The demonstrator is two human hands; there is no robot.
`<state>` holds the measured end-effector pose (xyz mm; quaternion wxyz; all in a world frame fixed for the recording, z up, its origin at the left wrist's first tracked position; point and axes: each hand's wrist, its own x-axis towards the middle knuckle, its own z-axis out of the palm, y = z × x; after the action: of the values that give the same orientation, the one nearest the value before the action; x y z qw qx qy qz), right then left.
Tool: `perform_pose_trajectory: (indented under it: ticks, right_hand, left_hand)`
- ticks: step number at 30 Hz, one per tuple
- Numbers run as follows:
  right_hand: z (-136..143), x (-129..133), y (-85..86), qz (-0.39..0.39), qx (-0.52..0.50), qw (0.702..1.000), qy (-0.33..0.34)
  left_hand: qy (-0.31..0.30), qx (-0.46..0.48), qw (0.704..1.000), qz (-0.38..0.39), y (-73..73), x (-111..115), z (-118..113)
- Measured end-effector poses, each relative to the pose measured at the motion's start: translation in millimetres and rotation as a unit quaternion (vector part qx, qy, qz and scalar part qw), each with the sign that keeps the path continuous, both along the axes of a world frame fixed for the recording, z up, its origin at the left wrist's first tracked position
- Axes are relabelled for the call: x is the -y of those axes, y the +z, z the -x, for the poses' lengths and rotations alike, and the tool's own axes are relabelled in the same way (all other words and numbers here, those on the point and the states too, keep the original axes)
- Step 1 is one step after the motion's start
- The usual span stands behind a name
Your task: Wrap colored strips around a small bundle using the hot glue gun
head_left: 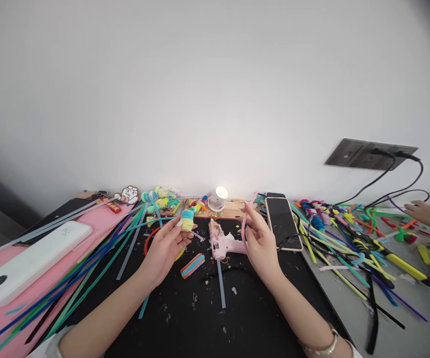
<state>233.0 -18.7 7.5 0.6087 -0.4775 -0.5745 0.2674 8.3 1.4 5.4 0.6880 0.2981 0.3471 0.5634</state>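
In my left hand is a small coiled pipe-cleaner piece, blue at the top and yellow below, pinched between thumb and fingers. My right hand has its fingers closed round a pink pipe cleaner, which curves upward past the fingertips and down along the palm. Between the two hands lies a pale pink glue gun, a glue stick jutting from it toward me. A striped orange, blue and white bundle rests on the black mat, just right of my left hand.
A white paper cup stands by the wall. Right of it lies a phone. Loose pipe cleaners and a white power bank are at left. Yellow-black pliers lie at right, near another person's hand. Cords run from wall sockets.
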Motion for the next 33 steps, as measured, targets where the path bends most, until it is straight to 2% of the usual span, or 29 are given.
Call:
perform_pose_trajectory:
  ticks: [7,16,20,22,24,26,28,33]
  right_hand:
    - [1,5,4.6,0.007,-0.012,1.0,0.0]
    - [6,4,10.9,0.051,-0.195,0.978,0.057]
    - [7,3,8.1,0.075,-0.204,0.973,0.075]
    - [7,4,7.0,0.08,-0.183,0.977,0.08]
    - [8,5,6.3,0.093,-0.153,0.98,0.092]
    - [10,5,5.7,0.112,-0.127,0.979,0.113]
    - [11,5,5.5,0.131,-0.121,0.975,0.131]
    - [13,7,9.2,0.164,-0.151,0.961,0.162]
  left_hand:
    - [0.005,-0.033,0.999,-0.008,1.0,0,-1]
    - [-0.02,-0.221,0.97,-0.099,-4.1,2,-1]
    - [-0.041,-0.312,0.938,-0.147,-8.2,2,0]
    - [-0.037,-0.39,0.903,-0.176,-9.8,2,2]
    - [-0.02,-0.473,0.856,-0.207,-11.0,1,3]
    - [-0.008,-0.526,0.822,-0.22,-12.2,1,4]
    - [-0.015,-0.541,0.812,-0.218,-14.1,0,5]
    - [-0.024,-0.533,0.812,-0.236,-18.8,1,6]
